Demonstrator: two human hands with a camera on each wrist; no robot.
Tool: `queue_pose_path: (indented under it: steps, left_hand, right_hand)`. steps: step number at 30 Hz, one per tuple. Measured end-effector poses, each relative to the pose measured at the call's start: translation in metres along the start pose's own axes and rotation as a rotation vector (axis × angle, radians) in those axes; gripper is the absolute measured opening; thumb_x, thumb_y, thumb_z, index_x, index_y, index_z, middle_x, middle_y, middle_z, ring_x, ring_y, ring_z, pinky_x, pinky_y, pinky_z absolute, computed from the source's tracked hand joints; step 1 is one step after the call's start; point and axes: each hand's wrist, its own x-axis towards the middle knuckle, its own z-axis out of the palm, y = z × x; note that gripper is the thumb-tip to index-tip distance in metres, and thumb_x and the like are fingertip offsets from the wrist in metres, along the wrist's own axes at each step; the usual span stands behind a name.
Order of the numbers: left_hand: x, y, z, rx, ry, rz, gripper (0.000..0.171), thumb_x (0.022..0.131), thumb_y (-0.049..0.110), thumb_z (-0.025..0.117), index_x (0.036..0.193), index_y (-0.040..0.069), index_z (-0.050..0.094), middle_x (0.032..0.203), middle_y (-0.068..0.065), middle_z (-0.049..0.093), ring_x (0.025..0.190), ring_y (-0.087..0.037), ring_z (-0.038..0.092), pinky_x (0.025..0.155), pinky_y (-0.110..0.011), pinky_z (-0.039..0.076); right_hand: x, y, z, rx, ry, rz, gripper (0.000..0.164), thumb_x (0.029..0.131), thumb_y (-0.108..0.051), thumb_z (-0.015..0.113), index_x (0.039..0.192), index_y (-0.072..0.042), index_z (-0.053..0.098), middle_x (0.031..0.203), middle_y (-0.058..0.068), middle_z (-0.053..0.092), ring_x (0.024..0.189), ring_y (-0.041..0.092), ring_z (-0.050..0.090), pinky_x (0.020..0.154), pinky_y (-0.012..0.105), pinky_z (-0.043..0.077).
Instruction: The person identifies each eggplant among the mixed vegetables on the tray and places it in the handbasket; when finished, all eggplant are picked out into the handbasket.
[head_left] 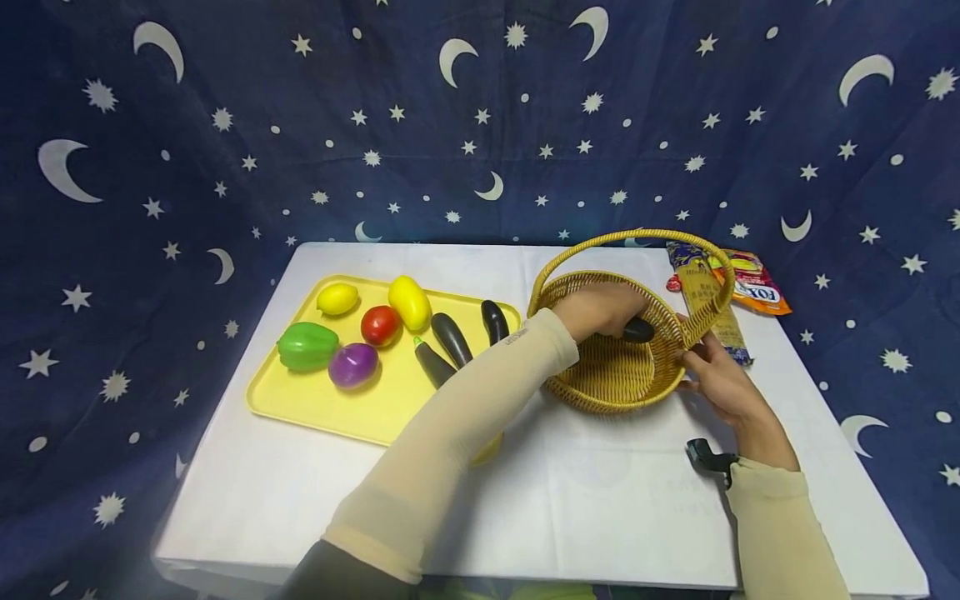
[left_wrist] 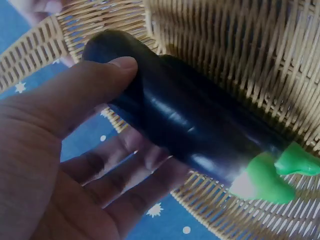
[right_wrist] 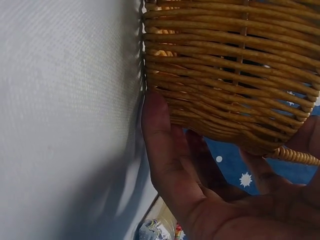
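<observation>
Inside the wicker basket [head_left: 615, 367] my left hand [head_left: 603, 308] grips a dark eggplant [left_wrist: 170, 115], thumb across its top and fingers on its far side. Its green stem end [left_wrist: 265, 182] points away from the palm. A second eggplant [left_wrist: 295, 160] lies right behind it against the weave, mostly hidden. From outside, my right hand [head_left: 716, 379] holds the basket's right side, close to the foot of the handle [head_left: 637, 233]. In the right wrist view its fingers [right_wrist: 157, 117] press the woven wall [right_wrist: 220, 75], low down near the white cloth.
A yellow tray [head_left: 300, 408] at left holds a lemon [head_left: 337, 298], a tomato [head_left: 380, 326], a green pepper [head_left: 308, 347], a purple vegetable [head_left: 353, 366], a yellow one [head_left: 409, 303] and several eggplants [head_left: 450, 337]. Snack packages [head_left: 757, 283] lie behind the basket's right side.
</observation>
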Motion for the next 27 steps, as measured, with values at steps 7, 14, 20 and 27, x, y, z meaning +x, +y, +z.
queue_pose_path:
  steps: [7,14,20,27]
  left_hand:
    - [0.009,0.002,0.008,0.065,-0.037,-0.013,0.025,0.107,0.017,0.059,0.131,0.020,0.066,0.138,0.002,0.067,0.113,-0.009,0.057,0.102,-0.026,0.051]
    - [0.012,0.000,0.014,0.053,-0.030,-0.058,0.024,0.110,0.016,0.053,0.127,0.022,0.068,0.136,0.003,0.069,0.112,-0.009,0.058,0.099,-0.028,0.052]
    - [0.013,-0.004,0.022,0.069,-0.010,-0.077,0.023,0.111,0.018,0.052,0.130,0.022,0.064,0.132,0.005,0.068,0.120,-0.010,0.063,0.106,-0.029,0.054]
    - [0.018,-0.004,0.025,0.052,0.005,-0.109,0.025,0.112,0.017,0.051,0.134,0.022,0.060,0.135,0.003,0.067,0.125,-0.012,0.064,0.105,-0.031,0.056]
  right_hand:
    - [0.000,0.000,0.001,0.014,-0.016,0.001,0.068,0.116,-0.023,0.034,0.172,-0.030,-0.005,0.172,0.032,0.013,0.147,0.035,0.037,0.090,0.029,0.060]
    - [-0.001,0.002,0.002,0.006,0.003,0.011,0.067,0.116,-0.022,0.033,0.173,-0.033,-0.002,0.172,0.031,0.015,0.147,0.033,0.039,0.090,0.029,0.060]
    - [-0.002,-0.001,0.003,0.008,0.004,0.024,0.068,0.116,-0.021,0.035,0.172,-0.035,-0.001,0.174,0.030,0.012,0.155,0.043,0.030,0.092,0.032,0.059]
    - [0.000,-0.001,0.001,0.009,0.001,0.021,0.069,0.116,-0.021,0.034,0.172,-0.033,-0.003,0.175,0.031,0.008,0.158,0.048,0.025,0.092,0.030,0.059]
